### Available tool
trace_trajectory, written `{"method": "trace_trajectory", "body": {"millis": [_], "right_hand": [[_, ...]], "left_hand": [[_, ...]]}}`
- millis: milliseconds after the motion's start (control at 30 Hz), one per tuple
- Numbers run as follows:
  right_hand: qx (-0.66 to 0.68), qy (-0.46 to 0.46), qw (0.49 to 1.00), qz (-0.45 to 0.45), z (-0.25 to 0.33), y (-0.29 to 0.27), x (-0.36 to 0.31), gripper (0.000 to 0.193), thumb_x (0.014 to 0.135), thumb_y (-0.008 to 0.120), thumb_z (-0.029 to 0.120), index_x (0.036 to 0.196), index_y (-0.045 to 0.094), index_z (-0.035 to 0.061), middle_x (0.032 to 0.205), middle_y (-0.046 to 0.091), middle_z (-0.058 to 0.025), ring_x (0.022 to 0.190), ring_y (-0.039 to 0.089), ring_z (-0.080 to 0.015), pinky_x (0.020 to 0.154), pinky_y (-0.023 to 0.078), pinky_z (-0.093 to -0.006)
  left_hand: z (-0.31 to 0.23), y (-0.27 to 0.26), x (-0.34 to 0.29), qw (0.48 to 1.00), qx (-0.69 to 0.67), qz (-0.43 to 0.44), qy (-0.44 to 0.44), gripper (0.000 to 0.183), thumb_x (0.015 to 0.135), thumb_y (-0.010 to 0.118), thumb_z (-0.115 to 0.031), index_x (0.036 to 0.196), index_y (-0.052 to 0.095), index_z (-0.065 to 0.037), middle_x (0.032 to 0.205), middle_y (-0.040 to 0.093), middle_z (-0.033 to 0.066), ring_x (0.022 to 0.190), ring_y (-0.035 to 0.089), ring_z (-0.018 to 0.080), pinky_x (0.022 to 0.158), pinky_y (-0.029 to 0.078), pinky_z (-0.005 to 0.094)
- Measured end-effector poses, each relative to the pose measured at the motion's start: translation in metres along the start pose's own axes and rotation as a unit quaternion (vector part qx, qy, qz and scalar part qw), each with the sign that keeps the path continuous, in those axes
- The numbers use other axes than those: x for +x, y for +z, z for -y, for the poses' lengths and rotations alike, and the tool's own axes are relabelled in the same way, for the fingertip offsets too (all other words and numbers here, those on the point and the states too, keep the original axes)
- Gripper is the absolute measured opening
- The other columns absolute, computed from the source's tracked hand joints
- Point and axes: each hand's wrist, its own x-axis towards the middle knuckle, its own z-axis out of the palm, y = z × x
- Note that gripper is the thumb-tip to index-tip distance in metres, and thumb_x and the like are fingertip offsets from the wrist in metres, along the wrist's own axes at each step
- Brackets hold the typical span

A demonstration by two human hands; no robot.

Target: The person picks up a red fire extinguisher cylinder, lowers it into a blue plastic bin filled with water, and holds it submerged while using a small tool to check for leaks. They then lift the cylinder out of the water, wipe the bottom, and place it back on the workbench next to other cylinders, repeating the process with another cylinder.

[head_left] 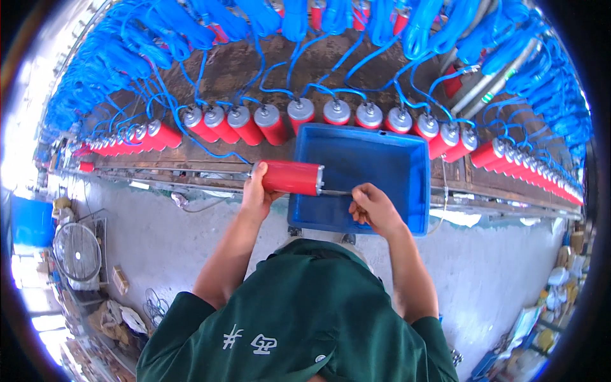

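My left hand (256,196) is wrapped round one end of a red cylinder (286,176), which lies level above the left part of a blue plastic bin (421,191). A blue hose (216,154) runs to the cylinder's left end. My right hand (374,207) is closed over the bin, pinching a thin metal rod (335,192). The rod reaches left to the lower edge of the cylinder's right end; whether it touches or enters it I cannot tell. My right palm hides the rod's other end.
A row of red cylinders with silver caps (270,121) lines the bench edge (210,178) behind the bin. Large coils of blue hose (331,19) hang beyond them. A round fan (77,251) stands on the floor at the left. Cluttered shelves (547,312) are at the right.
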Motion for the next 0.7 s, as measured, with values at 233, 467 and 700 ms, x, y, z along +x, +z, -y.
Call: {"method": "trace_trajectory", "body": {"millis": [233, 467, 700], "right_hand": [[-0.143, 0.070, 0.984, -0.074, 0.010, -0.001, 0.017, 0.034, 0.111, 0.059, 0.028, 0.103, 0.068, -0.0037, 0.081, 0.071, -0.0127, 0.067, 0.067, -0.0161, 0.056, 0.050, -0.0312], [-0.373, -0.291, 0.878, -0.074, 0.007, -0.001, -0.007, 0.031, 0.109, 0.058, 0.025, 0.129, 0.067, 0.0020, 0.096, 0.076, -0.0142, 0.076, 0.072, -0.0214, 0.072, 0.058, -0.0347], [0.025, 0.001, 0.999, -0.045, -0.006, 0.004, 0.013, 0.039, 0.111, 0.059, 0.030, 0.134, 0.063, -0.0019, 0.083, 0.071, -0.0113, 0.065, 0.064, -0.0129, 0.061, 0.052, -0.0278]], "left_hand": [[0.007, -0.002, 0.006, 0.998, -0.057, -0.018, -0.010, 0.051, 0.104, 0.063, -0.043, 0.132, 0.062, -0.001, 0.122, 0.074, 0.0156, 0.106, 0.077, 0.0315, 0.089, 0.065, 0.0511], [0.004, 0.000, 0.003, 0.998, -0.045, -0.044, -0.006, 0.049, 0.104, 0.065, -0.041, 0.131, 0.063, 0.000, 0.121, 0.075, 0.0151, 0.106, 0.077, 0.0308, 0.088, 0.066, 0.0506], [0.007, -0.001, 0.007, 0.999, -0.019, -0.038, -0.002, 0.056, 0.103, 0.063, -0.049, 0.134, 0.061, -0.002, 0.122, 0.075, 0.0150, 0.105, 0.076, 0.0312, 0.087, 0.065, 0.0487]]}}
